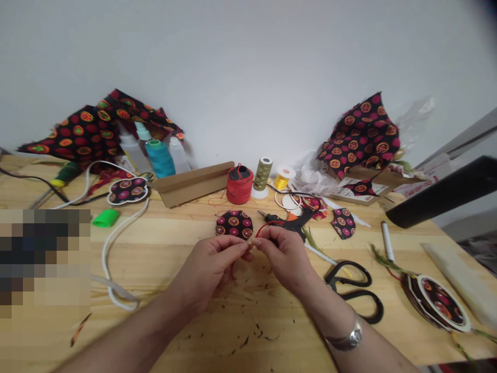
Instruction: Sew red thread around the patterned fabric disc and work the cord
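Over the middle of the wooden table, my left hand [213, 261] and my right hand [284, 254] meet with fingertips pinched close together. Between them runs a thin red cord [267, 225]; it loops up over the right fingers, and an end dangles below the left ones. The exact spot where the cord passes between the fingertips is partly hidden. Just behind my left hand lies a black patterned fabric piece [234, 224] with red and orange circles. A black glue gun [297, 224] rests behind my right hand, and black-handled scissors [355, 290] lie beside my right forearm.
Along the back stand a red cord spool [239, 185], an olive thread cone [263, 173] and a yellow spool [284, 177]. A white cable [106, 254] curves across the left. At right lie a marker [387, 241] and round fabric-covered pieces [440, 303].
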`<state>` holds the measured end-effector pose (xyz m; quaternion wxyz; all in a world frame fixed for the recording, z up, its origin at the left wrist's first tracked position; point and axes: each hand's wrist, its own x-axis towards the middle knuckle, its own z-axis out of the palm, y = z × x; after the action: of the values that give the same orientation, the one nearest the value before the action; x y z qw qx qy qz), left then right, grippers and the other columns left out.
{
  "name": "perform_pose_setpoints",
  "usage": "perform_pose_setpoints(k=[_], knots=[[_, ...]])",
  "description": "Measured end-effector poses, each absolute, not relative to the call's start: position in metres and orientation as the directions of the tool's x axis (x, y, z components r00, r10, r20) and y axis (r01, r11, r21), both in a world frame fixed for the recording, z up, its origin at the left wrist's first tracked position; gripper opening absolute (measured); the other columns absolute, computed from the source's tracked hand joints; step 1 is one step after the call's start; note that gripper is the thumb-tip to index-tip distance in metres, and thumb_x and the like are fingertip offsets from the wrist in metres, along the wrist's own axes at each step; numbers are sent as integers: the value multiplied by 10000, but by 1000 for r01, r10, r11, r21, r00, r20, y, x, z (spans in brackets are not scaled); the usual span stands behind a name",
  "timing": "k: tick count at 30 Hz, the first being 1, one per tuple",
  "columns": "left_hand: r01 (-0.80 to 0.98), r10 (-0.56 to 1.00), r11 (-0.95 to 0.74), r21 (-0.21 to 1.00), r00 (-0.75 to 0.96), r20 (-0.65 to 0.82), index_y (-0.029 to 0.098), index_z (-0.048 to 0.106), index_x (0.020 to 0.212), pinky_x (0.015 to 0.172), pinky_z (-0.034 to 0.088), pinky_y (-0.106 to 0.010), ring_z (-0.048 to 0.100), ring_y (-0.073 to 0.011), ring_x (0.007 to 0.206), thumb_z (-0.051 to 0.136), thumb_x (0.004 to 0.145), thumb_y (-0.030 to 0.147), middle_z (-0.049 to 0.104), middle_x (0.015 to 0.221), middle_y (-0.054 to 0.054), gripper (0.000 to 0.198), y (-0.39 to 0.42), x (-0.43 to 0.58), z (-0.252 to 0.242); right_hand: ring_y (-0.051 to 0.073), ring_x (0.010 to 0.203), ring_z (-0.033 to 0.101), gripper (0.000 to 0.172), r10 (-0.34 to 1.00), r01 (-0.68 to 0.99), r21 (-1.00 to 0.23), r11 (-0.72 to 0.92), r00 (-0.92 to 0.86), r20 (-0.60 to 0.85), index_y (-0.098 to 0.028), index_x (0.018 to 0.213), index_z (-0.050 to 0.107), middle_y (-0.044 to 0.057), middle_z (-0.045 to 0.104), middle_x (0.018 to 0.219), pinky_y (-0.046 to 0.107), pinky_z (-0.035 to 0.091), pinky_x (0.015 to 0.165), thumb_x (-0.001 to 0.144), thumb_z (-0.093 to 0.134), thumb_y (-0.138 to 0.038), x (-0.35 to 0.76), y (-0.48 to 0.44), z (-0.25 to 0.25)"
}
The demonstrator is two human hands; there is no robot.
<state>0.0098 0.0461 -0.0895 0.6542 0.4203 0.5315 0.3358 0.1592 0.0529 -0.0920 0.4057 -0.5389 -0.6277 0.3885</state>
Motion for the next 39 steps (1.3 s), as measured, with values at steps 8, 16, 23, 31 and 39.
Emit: perform_pose_setpoints(k=[8, 16, 23, 31, 39], knots=[[-40, 925, 352, 935, 166, -341, 168, 690, 719, 445, 348, -192, 447, -83, 467, 658, 672, 345, 597, 590, 19, 186, 48, 11, -82, 130, 611, 526, 131, 976, 465, -858, 217, -80, 203, -173, 647, 611, 5, 607, 638, 223, 383, 592, 769, 566, -192, 159, 52, -91], [-150, 885, 407, 901, 308, -349, 154, 644, 682, 369, 142, -180, 224, -43, 370, 627, 711, 349, 320, 394, 92, 198, 46, 7, -87, 144, 640, 559, 144, 948, 503, -807, 310, -98, 303, -188, 661, 637, 22, 628, 663, 241, 403, 610, 779, 555, -180, 162, 49, -90], [102, 899, 322, 941, 278, -338, 170, 635, 620, 402, 199, -199, 311, -67, 403, 627, 679, 373, 416, 446, 67, 212, 45, 10, -85, 144, 606, 554, 94, 996, 306, -948, 87, -2, 91, -183, 621, 638, 6, 642, 631, 242, 407, 596, 707, 607, -207, 160, 53, -89], [311, 961, -33, 950, 271, -55, 227, 724, 723, 671, 397, -247, 567, -174, 715, 563, 736, 283, 669, 737, -5, 171, 43, 11, -92, 47, 376, 295, 209, 978, -81, -977, -199, -80, -192, -155, 588, 517, -65, 450, 425, 187, 196, 382, 686, 619, -308, 156, 53, -88], [413, 959, -183, 892, 274, 70, 218, 699, 650, 751, 412, -291, 558, -205, 832, 568, 734, 275, 614, 881, -46, 166, 42, 10, -93, 39, 394, 329, 252, 975, -215, -953, -214, -113, -194, -154, 604, 483, -43, 506, 512, 180, 219, 389, 653, 654, -331, 157, 53, -86]])
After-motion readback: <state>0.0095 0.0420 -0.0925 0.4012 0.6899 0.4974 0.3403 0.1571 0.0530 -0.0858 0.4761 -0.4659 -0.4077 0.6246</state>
